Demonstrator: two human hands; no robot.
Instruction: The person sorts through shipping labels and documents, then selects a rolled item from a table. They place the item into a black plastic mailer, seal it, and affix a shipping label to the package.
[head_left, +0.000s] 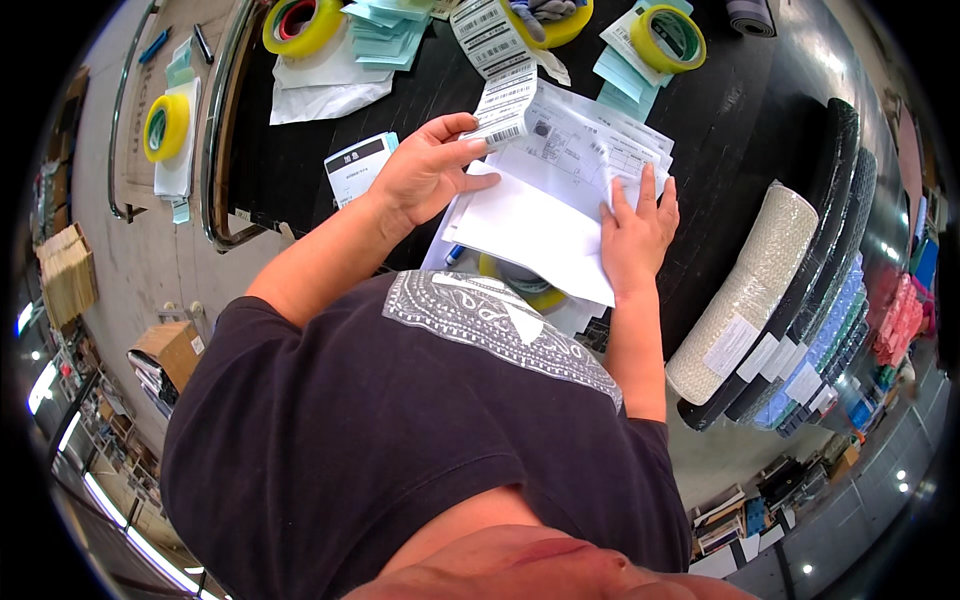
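My left hand point(425, 175) pinches the near end of a long strip of white barcode labels point(505, 95) between thumb and forefinger. The strip runs back toward the far edge of the table. Below it lies a stack of printed white sheets point(555, 145), with a folded blank sheet point(535, 225) across the near part. My right hand point(643, 235) rests on the right side of these papers, fingers stretched and spread. Partly covered by the sheets near my body are a tape roll point(545, 298) and a blue-capped pen point(455, 254).
Yellow tape rolls point(670, 40) and pale blue slips point(385, 40) lie along the back of the black table point(720, 130). Left of the papers is a black-headed printed slip point(360, 165). Several wrapped rolls of material point(745, 295) line the right side. A metal-railed cart point(210, 150) stands left.
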